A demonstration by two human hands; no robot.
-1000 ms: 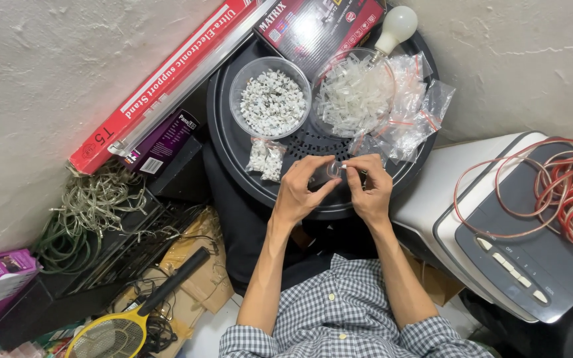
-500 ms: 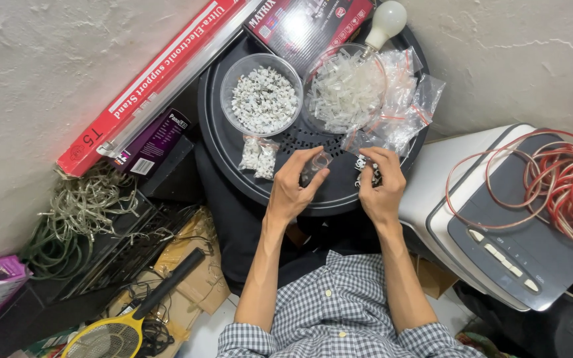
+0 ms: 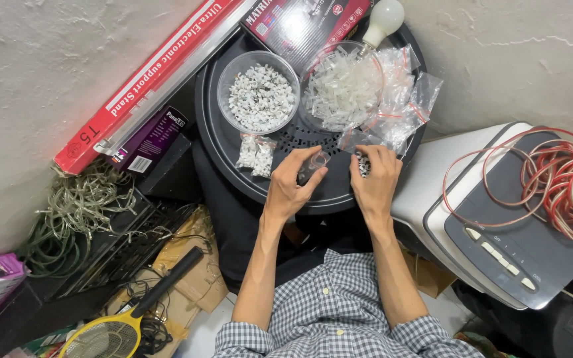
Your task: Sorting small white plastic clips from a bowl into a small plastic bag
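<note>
A black round tray (image 3: 233, 142), red-and-white coiled cable (image 3: 558, 179), yellow racket (image 3: 104, 335), blue-and-white checked shirt (image 3: 339, 311).

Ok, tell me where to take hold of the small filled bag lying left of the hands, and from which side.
Probably pinch the small filled bag at its upper end near the bowl of white pieces, coming from above. It lies flat on the round black tray, bulging with pieces lower down, so the flatter end looks easiest. The left hand is nearest.

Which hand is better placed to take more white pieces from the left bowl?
Left, probably. The left hand is nearer the bowl of white pieces; the right hand lies farther right, holding small pieces.
</note>
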